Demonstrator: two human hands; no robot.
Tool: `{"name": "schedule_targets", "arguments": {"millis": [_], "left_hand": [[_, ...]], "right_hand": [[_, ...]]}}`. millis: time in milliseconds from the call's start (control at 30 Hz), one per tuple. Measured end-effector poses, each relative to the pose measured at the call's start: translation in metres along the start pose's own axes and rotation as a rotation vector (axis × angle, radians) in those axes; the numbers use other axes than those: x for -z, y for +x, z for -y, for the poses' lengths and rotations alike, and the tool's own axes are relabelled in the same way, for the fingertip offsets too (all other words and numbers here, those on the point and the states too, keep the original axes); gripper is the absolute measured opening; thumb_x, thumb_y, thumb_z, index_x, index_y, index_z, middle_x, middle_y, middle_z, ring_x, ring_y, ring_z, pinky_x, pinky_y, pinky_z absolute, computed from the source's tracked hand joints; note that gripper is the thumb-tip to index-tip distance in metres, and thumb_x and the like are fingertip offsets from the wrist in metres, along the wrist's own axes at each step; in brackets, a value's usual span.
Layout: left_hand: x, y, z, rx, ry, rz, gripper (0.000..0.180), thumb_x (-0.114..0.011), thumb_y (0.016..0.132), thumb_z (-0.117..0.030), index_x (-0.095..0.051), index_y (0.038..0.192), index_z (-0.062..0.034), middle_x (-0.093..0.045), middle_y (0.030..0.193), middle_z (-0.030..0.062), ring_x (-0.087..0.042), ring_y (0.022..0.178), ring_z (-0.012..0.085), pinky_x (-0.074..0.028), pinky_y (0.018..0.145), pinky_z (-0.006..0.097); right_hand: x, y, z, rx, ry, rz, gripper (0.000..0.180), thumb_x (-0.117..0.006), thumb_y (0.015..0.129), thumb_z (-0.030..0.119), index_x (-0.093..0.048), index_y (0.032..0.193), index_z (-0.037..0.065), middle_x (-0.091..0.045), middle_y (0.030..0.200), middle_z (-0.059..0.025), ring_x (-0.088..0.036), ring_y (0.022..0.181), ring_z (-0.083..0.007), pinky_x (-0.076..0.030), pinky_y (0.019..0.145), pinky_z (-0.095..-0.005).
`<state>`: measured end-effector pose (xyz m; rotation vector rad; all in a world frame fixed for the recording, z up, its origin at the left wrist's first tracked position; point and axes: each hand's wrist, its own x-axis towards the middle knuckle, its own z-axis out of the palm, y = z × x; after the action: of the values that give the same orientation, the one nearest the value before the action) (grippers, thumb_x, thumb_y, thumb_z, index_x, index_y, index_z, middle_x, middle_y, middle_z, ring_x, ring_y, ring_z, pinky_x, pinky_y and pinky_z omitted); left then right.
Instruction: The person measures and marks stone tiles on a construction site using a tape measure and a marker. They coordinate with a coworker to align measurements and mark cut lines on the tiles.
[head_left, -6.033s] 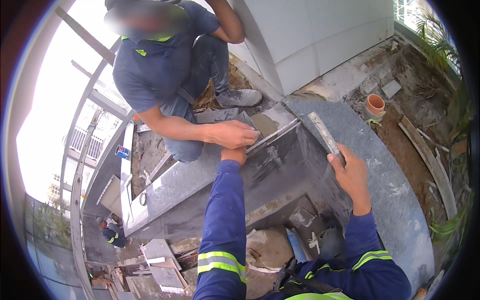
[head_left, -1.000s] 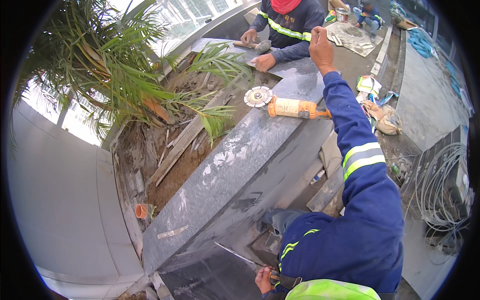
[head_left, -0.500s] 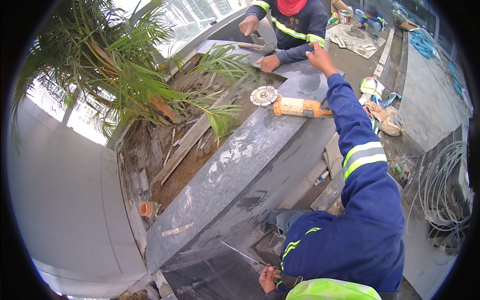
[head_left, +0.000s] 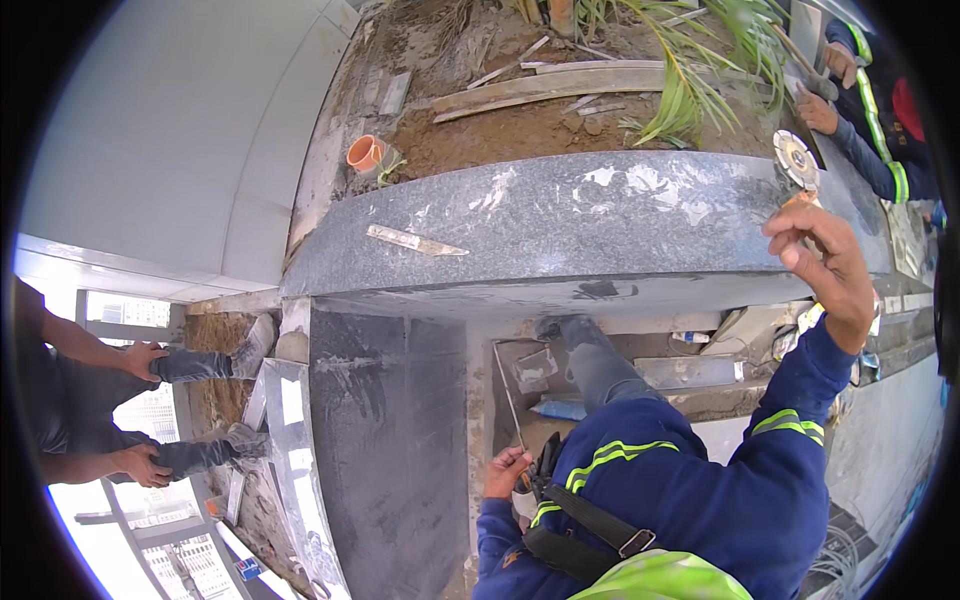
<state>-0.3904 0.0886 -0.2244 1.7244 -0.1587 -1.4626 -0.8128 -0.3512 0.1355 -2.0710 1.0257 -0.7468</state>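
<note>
Low in front of my body, my left hand (head_left: 508, 472) is closed around the lower end of a thin metal rod (head_left: 506, 388), which points up and away. My right hand (head_left: 825, 262) is raised at the right, over the edge of a grey stone slab (head_left: 560, 225); its fingers are loosely bent and apart, with nothing seen in them. Just beyond it an angle grinder (head_left: 797, 160) lies on the slab, its segmented disc showing and most of its orange body hidden behind my hand. A flat, whitish-smeared strip (head_left: 415, 240) rests on the slab's left part.
At upper right, a co-worker's hands (head_left: 820, 110) are beside a mallet (head_left: 822, 86). Another person's hands (head_left: 145, 465) rest on their legs at left. Behind the slab are soil, wooden planks (head_left: 550, 88), an orange pipe (head_left: 368, 153) and palm fronds (head_left: 690, 85).
My view has swung left, so the slab now runs across it and the person at left appears. My right hand's pointing finger has bent. The rod remains in my left hand.
</note>
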Motion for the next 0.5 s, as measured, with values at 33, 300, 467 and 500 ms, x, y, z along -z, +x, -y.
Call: {"name": "schedule_targets", "arguments": {"millis": [33,300,467,500], "left_hand": [[0.004,-0.001,0.005,-0.023,0.035,0.003,0.026,-0.081,0.094,-0.006,-0.074,0.118,-0.0002,-0.077,0.103,0.0028,-0.071,0.092,0.0108,-0.056,0.085,0.027],[0.043,-0.005,0.002,0.287,0.394,-0.112,0.030,-0.078,0.092,-0.009,-0.074,0.120,0.0020,-0.078,0.103,0.0055,-0.071,0.092,0.0132,-0.058,0.085,0.030],[0.051,0.007,-0.031,0.417,0.476,-0.127,0.030,-0.079,0.091,-0.011,-0.076,0.117,0.0018,-0.076,0.103,0.0084,-0.072,0.093,0.0155,-0.059,0.083,0.032],[0.050,0.013,-0.036,0.386,0.486,-0.126,0.030,-0.080,0.090,-0.011,-0.075,0.116,0.0033,-0.076,0.104,0.0099,-0.072,0.094,0.0155,-0.059,0.083,0.032]], "right_hand": [[-0.022,0.014,0.001,0.059,0.055,0.104,0.035,-0.075,0.096,0.032,-0.071,0.108,-0.001,-0.070,0.097,-0.0136,-0.068,0.082,-0.0232,-0.053,0.078,-0.0360],[-0.119,0.143,-0.060,-0.017,0.270,0.370,0.039,-0.081,0.084,0.025,-0.073,0.113,-0.001,-0.072,0.094,-0.0141,-0.067,0.080,-0.0260,-0.052,0.074,-0.0366],[-0.130,0.182,-0.074,-0.215,0.272,0.432,0.036,-0.080,0.086,0.018,-0.073,0.116,0.000,-0.072,0.096,-0.0133,-0.067,0.081,-0.0239,-0.052,0.073,-0.0358],[-0.131,0.189,-0.073,-0.223,0.257,0.435,0.035,-0.079,0.086,0.016,-0.073,0.117,0.000,-0.073,0.096,-0.0129,-0.068,0.082,-0.0241,-0.052,0.073,-0.0359]]}}
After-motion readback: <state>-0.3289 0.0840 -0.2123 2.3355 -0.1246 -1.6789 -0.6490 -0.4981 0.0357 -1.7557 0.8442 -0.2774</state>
